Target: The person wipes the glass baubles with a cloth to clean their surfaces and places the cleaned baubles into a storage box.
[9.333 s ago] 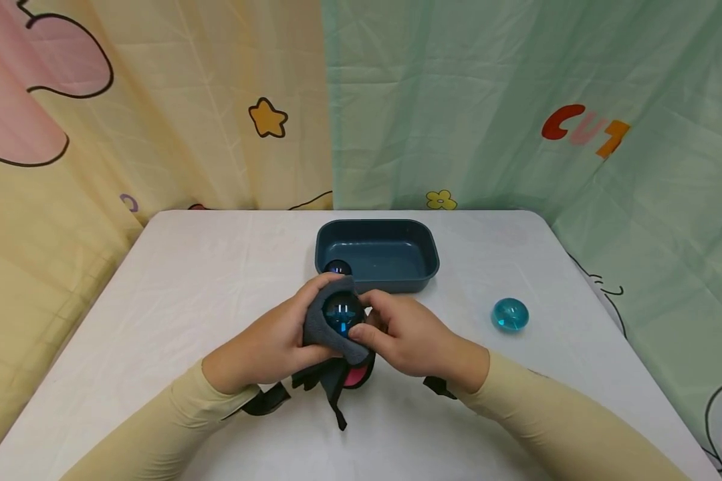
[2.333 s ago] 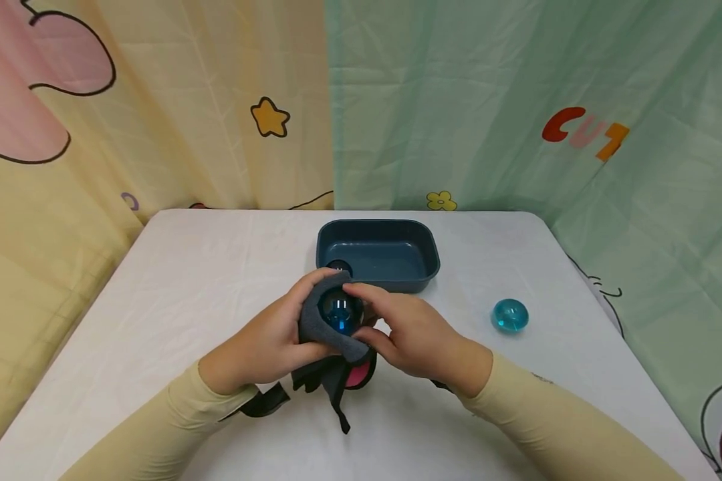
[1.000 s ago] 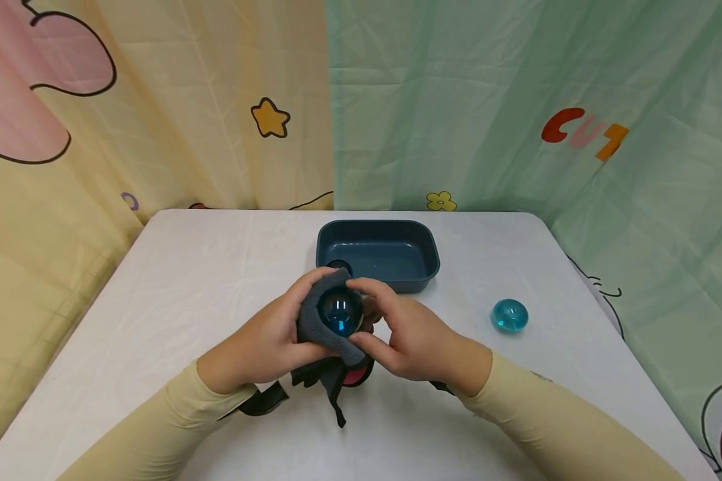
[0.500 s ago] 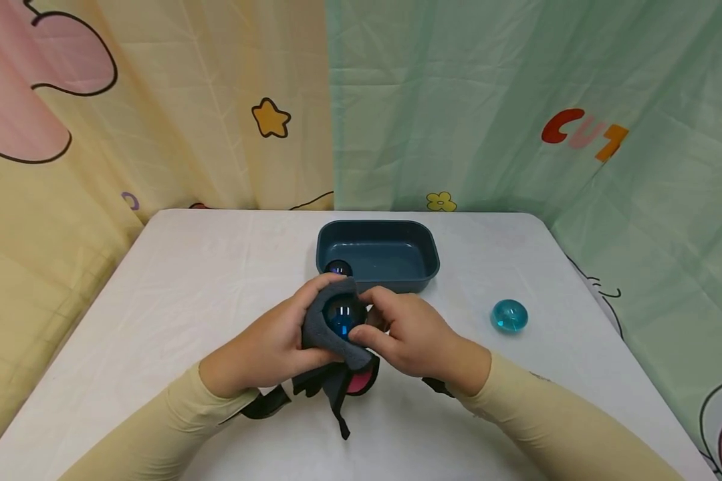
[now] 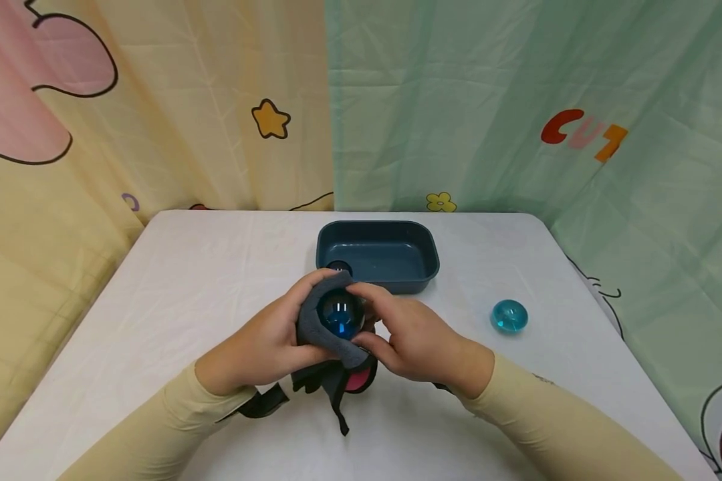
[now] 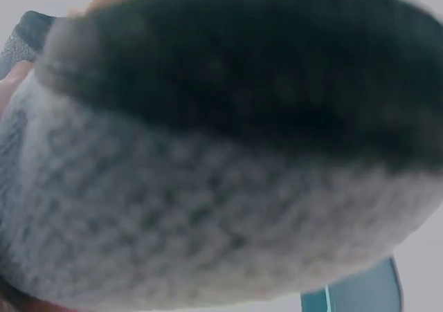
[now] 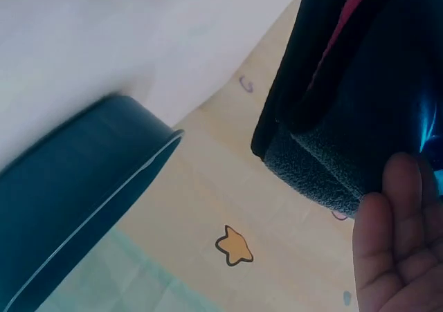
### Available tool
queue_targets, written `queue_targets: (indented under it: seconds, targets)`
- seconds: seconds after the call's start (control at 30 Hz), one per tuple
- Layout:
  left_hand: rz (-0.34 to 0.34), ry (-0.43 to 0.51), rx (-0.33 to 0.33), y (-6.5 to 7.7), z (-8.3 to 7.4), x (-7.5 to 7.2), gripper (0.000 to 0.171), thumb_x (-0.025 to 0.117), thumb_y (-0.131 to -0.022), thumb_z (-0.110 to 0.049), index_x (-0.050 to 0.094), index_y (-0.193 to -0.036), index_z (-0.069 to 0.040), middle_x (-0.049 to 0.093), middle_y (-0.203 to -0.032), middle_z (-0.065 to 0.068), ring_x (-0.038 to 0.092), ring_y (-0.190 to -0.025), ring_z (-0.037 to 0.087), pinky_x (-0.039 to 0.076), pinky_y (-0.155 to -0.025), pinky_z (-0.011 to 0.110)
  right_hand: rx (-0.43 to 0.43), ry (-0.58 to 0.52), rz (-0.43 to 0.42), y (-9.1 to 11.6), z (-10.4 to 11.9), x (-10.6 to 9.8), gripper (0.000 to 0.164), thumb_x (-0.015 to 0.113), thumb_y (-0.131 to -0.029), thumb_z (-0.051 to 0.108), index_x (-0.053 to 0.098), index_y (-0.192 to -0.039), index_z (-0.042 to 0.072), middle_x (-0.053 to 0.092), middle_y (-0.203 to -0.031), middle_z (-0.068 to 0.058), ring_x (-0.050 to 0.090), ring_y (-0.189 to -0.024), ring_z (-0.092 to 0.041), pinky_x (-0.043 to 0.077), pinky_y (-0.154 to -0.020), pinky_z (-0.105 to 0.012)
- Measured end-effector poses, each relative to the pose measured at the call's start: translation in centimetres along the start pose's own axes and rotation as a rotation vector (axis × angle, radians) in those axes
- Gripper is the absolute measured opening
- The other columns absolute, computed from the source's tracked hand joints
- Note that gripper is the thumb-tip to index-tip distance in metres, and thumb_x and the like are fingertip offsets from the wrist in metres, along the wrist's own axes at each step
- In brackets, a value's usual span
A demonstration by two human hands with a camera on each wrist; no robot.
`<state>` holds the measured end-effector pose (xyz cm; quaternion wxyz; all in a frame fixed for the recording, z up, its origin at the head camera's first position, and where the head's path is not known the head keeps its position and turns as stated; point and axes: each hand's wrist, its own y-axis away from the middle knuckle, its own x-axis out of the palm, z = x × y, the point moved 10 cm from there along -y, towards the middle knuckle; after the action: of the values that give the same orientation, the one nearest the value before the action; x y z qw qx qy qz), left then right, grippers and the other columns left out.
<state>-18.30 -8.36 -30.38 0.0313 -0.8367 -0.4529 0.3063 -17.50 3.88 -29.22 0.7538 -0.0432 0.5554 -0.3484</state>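
My left hand [image 5: 265, 341] grips a thick grey cloth [image 5: 311, 327] that wraps the left side and underside of a shiny dark-blue glass ball [image 5: 341, 314]. From the right, my right hand [image 5: 412, 334] holds the same ball, index finger near its top right and thumb at its lower right. The cloth's black and pink parts hang below the hands. Seen from the left wrist, fuzzy grey cloth [image 6: 208, 215] fills most of the picture and hides the ball. In the right wrist view, fingers [image 7: 401, 236] lie along the ball beside the cloth [image 7: 311, 167].
Just beyond the hands stands a dark-blue rectangular bin [image 5: 391, 277], with a second dark ball [image 5: 339, 266] in its near left corner, partly hidden. A clear teal ball [image 5: 509, 316] rests on the white table [image 5: 487, 414] to the right. Curtains surround the table.
Over these frames my right fingers shift back and forth around the ball, and in the last half second the index finger has moved up its rim. The cloth has tilted slightly leftward.
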Motion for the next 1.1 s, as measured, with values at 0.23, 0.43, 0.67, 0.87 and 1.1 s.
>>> queue_targets:
  seconds: [0.23, 0.43, 0.67, 0.87, 1.1]
  targets:
    - [0.027, -0.038, -0.032, 0.0, -0.1, 0.4, 0.088, 0.085, -0.091, -0.015, 0.03, -0.16, -0.021, 0.061, -0.142, 0.003, 0.064, -0.12, 0.017, 0.051, -0.108, 0.03, 0.081, 0.015, 0.032, 0.1, -0.8, 0.2, 0.055, 0.079, -0.096, 0.02, 0.048, -0.137, -0.001, 0.077, -0.091, 0.001, 0.07, -0.078, -0.006, 0.054, -0.066, -0.02]
    - [0.027, -0.055, -0.037, 0.0, 0.0, 0.6, 0.089, 0.086, -0.09, -0.016, 0.031, -0.159, -0.021, 0.062, -0.141, 0.002, 0.063, -0.122, 0.016, 0.05, -0.109, 0.03, 0.181, -0.054, 0.055, 0.3, -1.7, 0.6, 0.041, 0.074, -0.1, 0.024, 0.057, -0.129, 0.001, 0.077, -0.09, 0.0, 0.069, -0.077, -0.005, 0.053, -0.066, -0.021]
    - [0.005, -0.02, -0.01, 0.1, 0.3, 0.2, 0.09, 0.086, -0.09, -0.014, 0.03, -0.161, -0.019, 0.059, -0.146, 0.004, 0.062, -0.126, 0.019, 0.049, -0.111, 0.03, 0.138, -0.14, 0.035, 0.1, -1.1, 0.7, 0.059, 0.075, -0.099, 0.017, 0.042, -0.145, -0.001, 0.075, -0.107, -0.004, 0.072, -0.091, -0.007, 0.06, -0.084, -0.026]
    - [0.007, 0.011, -0.012, 0.3, 0.5, 0.1, 0.091, 0.085, -0.09, -0.012, 0.029, -0.162, -0.016, 0.058, -0.148, 0.005, 0.063, -0.128, 0.02, 0.048, -0.112, 0.028, 0.042, -0.022, 0.035, -0.1, -0.1, 0.5, 0.067, 0.079, -0.095, 0.012, 0.038, -0.148, -0.001, 0.072, -0.117, -0.008, 0.073, -0.094, -0.011, 0.061, -0.086, -0.027]
    - [0.026, -0.008, -0.038, 0.2, 0.3, 0.4, 0.09, 0.085, -0.09, -0.014, 0.03, -0.16, -0.02, 0.06, -0.143, 0.003, 0.064, -0.122, 0.017, 0.05, -0.109, 0.027, 0.078, 0.033, 0.047, 0.0, -0.6, 0.4, 0.06, 0.079, -0.096, 0.02, 0.047, -0.142, -0.001, 0.076, -0.099, -0.002, 0.07, -0.08, -0.01, 0.056, -0.071, -0.022]
